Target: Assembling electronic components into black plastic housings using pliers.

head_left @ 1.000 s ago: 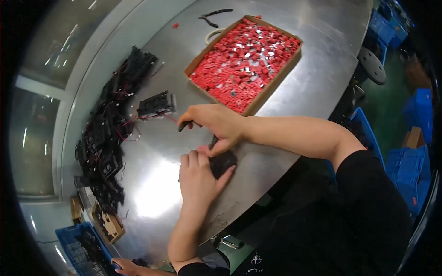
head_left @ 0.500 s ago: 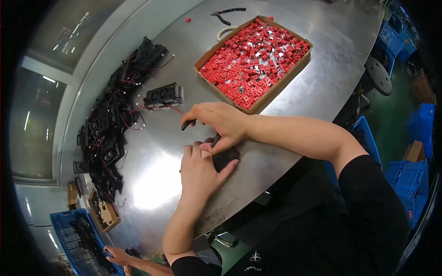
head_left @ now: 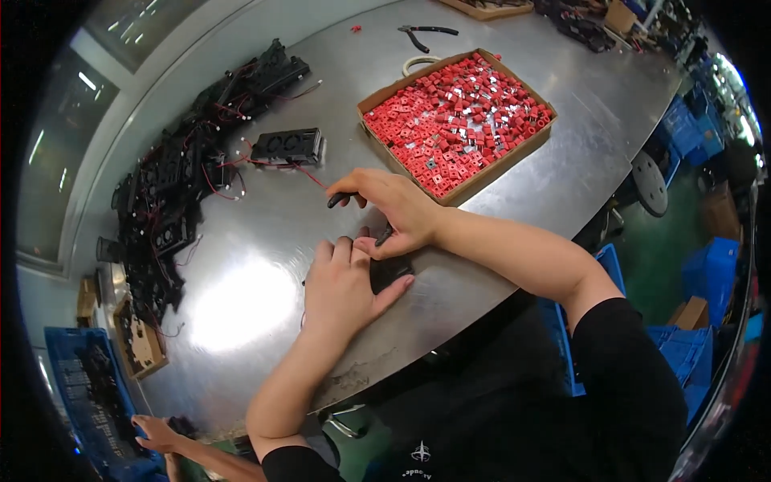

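My right hand [head_left: 395, 210] is closed around a hand tool with two black handles [head_left: 341, 198], like pliers. The handles stand spread apart, and its jaws are hidden. Just below, my left hand [head_left: 341, 281] presses down over a black part [head_left: 392, 275] on the metal table, thumb along its near side. Most of that part is covered by my fingers, so its kind does not show. The fingertips of both hands nearly meet. A thin red wire [head_left: 309, 173] runs from beside a black twin-fan unit [head_left: 287, 147] toward my right hand.
Beyond my hands stands a cardboard tray [head_left: 499, 166] full of red connectors. Pliers [head_left: 430, 36] and a tape roll [head_left: 418, 64] lie behind it. Wired black fan units [head_left: 173, 173] are piled at left. At lower left, another person's hand [head_left: 157, 434] is beside a blue crate [head_left: 60, 337].
The whole view has shifted a little, with more of the table's far end showing. My hands keep nearly the same grip and place. The other person's hand has moved slightly.
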The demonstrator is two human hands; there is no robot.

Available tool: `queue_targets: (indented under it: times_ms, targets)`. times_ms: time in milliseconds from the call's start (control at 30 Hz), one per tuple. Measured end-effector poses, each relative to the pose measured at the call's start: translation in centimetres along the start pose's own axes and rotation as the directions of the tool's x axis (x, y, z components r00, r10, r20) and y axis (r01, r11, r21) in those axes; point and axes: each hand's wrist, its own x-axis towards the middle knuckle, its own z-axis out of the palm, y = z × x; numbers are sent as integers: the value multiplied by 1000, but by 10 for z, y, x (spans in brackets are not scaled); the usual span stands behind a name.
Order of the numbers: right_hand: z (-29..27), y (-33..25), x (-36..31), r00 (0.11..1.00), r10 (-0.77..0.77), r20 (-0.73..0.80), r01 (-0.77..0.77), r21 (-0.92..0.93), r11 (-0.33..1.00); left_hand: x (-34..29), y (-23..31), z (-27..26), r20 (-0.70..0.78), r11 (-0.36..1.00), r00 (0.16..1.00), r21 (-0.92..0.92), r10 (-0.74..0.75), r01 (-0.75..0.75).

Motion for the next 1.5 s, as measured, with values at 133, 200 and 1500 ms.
queue_targets:
  times_ms: [133, 200, 1500]
  targets:
    - [-2, -1, -2, 996, 86, 33, -88, 37, 995, -4, 3, 1, -25, 1000, 999, -12, -23, 22]
    - [0, 2, -3, 993, 107, -51, -97, 158, 983, -4, 3, 0, -19, 1000, 1000, 5, -10, 10]
    - [14, -69, 13, 902, 430, 36, -371, 573, 731, -9, 3, 29, -203, 994, 976, -84, -81, 65]
